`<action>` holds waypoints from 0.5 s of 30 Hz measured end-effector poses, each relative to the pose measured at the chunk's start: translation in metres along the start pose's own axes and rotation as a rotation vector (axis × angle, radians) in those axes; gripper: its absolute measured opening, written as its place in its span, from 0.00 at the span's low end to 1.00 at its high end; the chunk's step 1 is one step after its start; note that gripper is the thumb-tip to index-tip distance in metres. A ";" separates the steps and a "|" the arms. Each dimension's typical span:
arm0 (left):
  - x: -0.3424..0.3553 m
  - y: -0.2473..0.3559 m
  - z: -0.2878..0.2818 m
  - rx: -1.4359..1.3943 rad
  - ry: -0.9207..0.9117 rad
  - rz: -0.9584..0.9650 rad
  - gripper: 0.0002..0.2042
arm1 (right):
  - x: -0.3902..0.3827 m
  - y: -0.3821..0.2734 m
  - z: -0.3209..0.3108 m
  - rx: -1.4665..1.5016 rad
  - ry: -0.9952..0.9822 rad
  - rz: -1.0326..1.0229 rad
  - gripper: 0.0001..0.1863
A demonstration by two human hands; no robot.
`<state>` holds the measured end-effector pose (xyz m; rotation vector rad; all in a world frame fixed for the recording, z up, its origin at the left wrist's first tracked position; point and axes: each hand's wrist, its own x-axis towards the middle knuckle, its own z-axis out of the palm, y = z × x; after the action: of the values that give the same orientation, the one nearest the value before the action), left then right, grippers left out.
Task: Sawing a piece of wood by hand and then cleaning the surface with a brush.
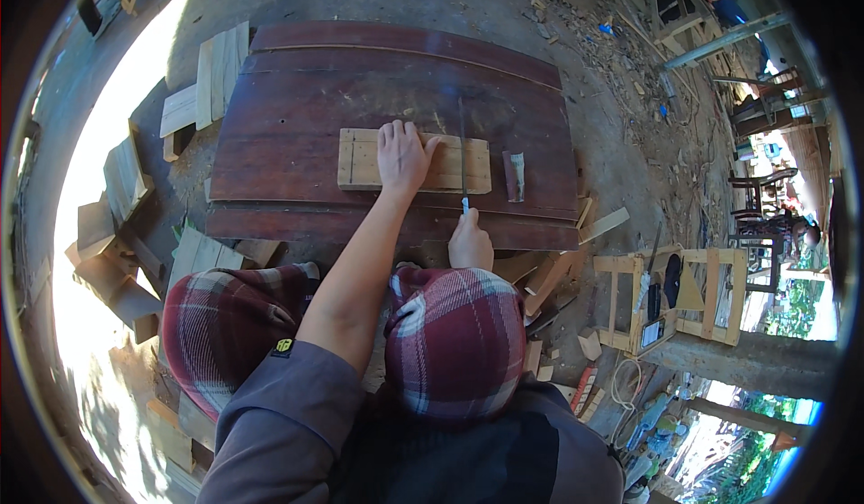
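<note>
A pale wooden board [360,159] lies across the dark red-brown wooden work surface [315,99] in front of me. My left hand [404,157] presses down on it, fingers hooked over the far edge and thumb spread to the right. Closed round a saw's handle, my right hand [471,245] is just off the near edge of the work surface. The thin saw blade [463,157] is seen edge-on and crosses the board near its right end. Whether its teeth are in the wood cannot be made out. Dark pencil-like lines mark the board's left end.
A small curved offcut [514,176] lies right of the board. Wood blocks [112,225] are piled at left. A wooden frame stool [711,297] at right bears a phone [652,332] and tools. Scraps litter the ground [576,63] beyond. Plaid cloth [454,346] covers my knees.
</note>
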<state>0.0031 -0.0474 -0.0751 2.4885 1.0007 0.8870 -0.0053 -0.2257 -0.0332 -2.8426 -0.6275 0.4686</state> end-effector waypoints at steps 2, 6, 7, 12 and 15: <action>-0.001 0.001 0.000 0.020 0.013 -0.015 0.21 | -0.003 0.001 -0.001 -0.008 -0.004 0.008 0.11; -0.005 0.005 0.002 0.115 0.031 -0.146 0.21 | -0.021 0.015 -0.024 0.020 -0.144 0.060 0.12; -0.005 0.006 0.002 0.107 0.031 -0.149 0.21 | -0.027 0.023 -0.028 0.013 -0.141 0.063 0.12; -0.006 0.003 0.000 0.103 -0.004 -0.169 0.21 | -0.040 0.038 -0.033 -0.048 -0.282 0.080 0.12; -0.003 -0.002 -0.001 0.117 0.020 -0.129 0.21 | -0.038 0.037 -0.033 -0.053 -0.296 0.080 0.12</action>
<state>-0.0003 -0.0482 -0.0769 2.4799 1.2373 0.8377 -0.0130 -0.2791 -0.0019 -2.8802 -0.5834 0.9107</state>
